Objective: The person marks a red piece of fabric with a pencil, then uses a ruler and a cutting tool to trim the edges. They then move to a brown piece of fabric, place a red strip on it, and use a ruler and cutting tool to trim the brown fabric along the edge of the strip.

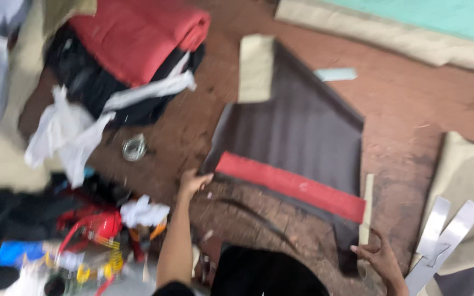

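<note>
Hands: left hand (193,182) and right hand (377,255) grip dark brown fabric sheet (303,131) bearing red strip (289,186).

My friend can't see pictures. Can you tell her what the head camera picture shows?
A person's left hand and right hand grip the two near corners of a dark grey sheet with a red strip on it, spread on a brown floor. Red and white fabric piles lie to the left.

Reddish-brown floor (412,104) bearing a dark leatherette sheet (303,131) with red strip (292,186), folded red fabric (138,38), metal rulers (440,235).
</note>
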